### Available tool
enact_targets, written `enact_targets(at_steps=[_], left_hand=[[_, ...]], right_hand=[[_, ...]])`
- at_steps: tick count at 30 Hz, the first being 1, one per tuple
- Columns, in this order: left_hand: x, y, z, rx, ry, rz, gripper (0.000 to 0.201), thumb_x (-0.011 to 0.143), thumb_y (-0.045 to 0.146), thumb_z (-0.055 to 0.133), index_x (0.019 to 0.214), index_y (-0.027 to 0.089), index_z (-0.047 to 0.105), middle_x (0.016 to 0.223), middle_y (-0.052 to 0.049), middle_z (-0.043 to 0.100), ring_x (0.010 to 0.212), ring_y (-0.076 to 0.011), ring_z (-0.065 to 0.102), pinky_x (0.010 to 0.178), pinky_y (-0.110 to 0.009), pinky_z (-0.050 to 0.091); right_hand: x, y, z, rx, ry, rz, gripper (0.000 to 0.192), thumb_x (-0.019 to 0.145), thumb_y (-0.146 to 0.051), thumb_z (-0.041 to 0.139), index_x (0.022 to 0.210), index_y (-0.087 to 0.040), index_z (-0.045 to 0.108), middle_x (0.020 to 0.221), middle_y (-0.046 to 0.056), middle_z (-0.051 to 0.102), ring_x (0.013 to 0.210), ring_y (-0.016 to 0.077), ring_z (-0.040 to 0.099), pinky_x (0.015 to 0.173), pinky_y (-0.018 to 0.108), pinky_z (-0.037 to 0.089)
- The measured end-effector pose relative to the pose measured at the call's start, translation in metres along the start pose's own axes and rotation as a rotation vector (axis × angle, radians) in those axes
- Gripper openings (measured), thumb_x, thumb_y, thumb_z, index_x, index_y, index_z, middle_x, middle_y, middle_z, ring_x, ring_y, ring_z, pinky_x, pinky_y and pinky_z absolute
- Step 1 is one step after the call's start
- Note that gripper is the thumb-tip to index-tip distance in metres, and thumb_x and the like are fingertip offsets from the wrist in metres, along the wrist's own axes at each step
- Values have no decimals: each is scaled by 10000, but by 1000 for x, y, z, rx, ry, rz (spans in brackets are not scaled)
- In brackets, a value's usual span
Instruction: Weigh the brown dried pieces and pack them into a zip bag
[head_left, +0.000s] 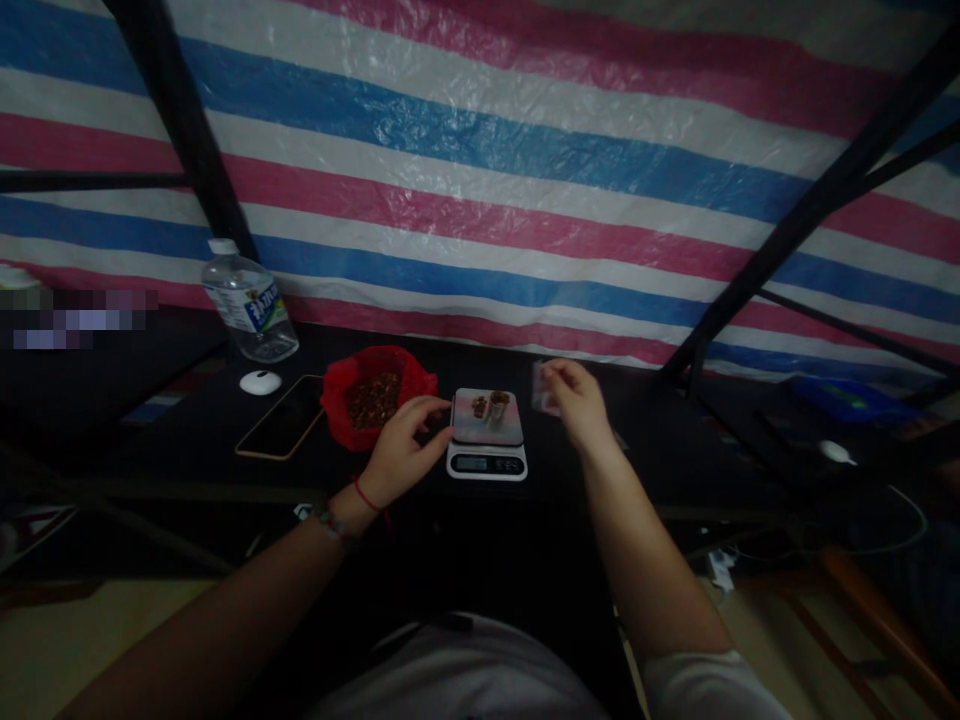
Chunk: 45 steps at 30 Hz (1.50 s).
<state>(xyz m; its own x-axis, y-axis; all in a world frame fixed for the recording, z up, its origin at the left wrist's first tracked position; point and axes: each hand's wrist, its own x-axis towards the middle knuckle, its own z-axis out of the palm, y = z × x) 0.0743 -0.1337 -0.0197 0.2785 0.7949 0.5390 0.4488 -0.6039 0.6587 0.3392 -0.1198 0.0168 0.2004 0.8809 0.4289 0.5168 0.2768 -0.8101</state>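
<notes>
A small digital scale (487, 446) sits on the dark table, with a few brown bits and a small metal cup on its platform. My left hand (405, 445) reaches toward the scale's left edge, fingers pinched together; whether it holds anything is too dark to tell. To its left lies a red bag (341, 400) full of small brown pieces. My right hand (576, 400) is raised to the right of the scale and pinches a small clear packet (538, 388).
A water bottle (248, 306) stands at the back left, with a white mouse (260, 382) and a phone (279, 430) in front of it. Black frame bars cross a striped tarp behind. Another mouse (834, 452) and cables lie at the right.
</notes>
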Motion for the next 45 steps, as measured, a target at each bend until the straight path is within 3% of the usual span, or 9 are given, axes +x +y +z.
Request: enact_targets(at_steps=[3, 5, 11, 20, 22, 27, 30, 33, 45], left_hand=[[-4, 3, 2, -156, -33, 8, 556, 791, 345, 616, 1296, 187, 447, 1356, -132, 464, 1236, -235, 456, 941, -357, 461], [-5, 2, 3, -236, -102, 7, 641, 768, 345, 647, 1338, 183, 402, 1372, -138, 456, 1257, -234, 442, 997, -372, 421], [2, -2, -2, -202, -284, -110, 244, 803, 353, 584, 894, 148, 678, 902, -69, 703, 849, -183, 646, 822, -313, 505], [12, -19, -19, -90, -280, -121, 290, 789, 414, 592, 931, 182, 692, 900, -46, 711, 825, -180, 648, 773, -289, 508], [13, -25, -22, -57, -210, -106, 306, 788, 409, 595, 979, 183, 673, 949, -58, 701, 863, -187, 644, 797, -303, 505], [11, -19, -23, 69, 188, -132, 274, 776, 373, 597, 951, 163, 617, 935, -65, 666, 816, -169, 622, 727, -276, 501], [5, -4, -17, -27, -78, -142, 252, 810, 392, 546, 751, 158, 620, 682, -10, 632, 616, -121, 575, 584, -215, 459], [0, 6, -8, -171, -328, -195, 299, 812, 426, 541, 759, 152, 648, 643, -6, 635, 582, -119, 580, 529, -201, 436], [0, 0, -4, -452, -487, -446, 293, 805, 407, 536, 811, 138, 653, 678, -40, 672, 573, -119, 626, 490, -190, 445]], right_hand=[[-36, -18, 31, 288, -314, 84, 268, 757, -421, 613, 874, -184, 657, 769, 29, 637, 589, 126, 544, 535, 236, 433], [-56, -23, 45, 390, -397, 173, 251, 723, -412, 660, 839, -189, 675, 725, 26, 631, 578, 129, 550, 538, 247, 448], [-72, -24, 50, 489, -471, 311, 249, 674, -409, 703, 745, -171, 678, 615, 3, 613, 529, 115, 540, 519, 240, 437], [-53, -26, 64, 374, -515, 197, 182, 707, -352, 650, 767, -181, 669, 591, -20, 597, 515, 104, 526, 510, 226, 407], [-49, -32, 69, 308, -514, 142, 128, 704, -311, 651, 708, -183, 658, 574, -25, 588, 519, 102, 520, 516, 221, 395], [-49, -37, 75, 214, -453, 155, 131, 733, -284, 617, 663, -175, 634, 583, -19, 593, 530, 104, 518, 526, 220, 384], [-57, -31, 78, 132, -452, 94, 169, 763, -287, 584, 654, -163, 620, 597, -11, 590, 541, 103, 506, 524, 215, 359], [-66, -28, 80, 51, -477, 19, 138, 774, -243, 563, 688, -159, 632, 611, -15, 590, 547, 98, 493, 517, 208, 334], [-67, -20, 74, 147, -553, 148, 245, 746, -384, 651, 662, -155, 625, 574, -19, 570, 511, 90, 458, 481, 203, 316]])
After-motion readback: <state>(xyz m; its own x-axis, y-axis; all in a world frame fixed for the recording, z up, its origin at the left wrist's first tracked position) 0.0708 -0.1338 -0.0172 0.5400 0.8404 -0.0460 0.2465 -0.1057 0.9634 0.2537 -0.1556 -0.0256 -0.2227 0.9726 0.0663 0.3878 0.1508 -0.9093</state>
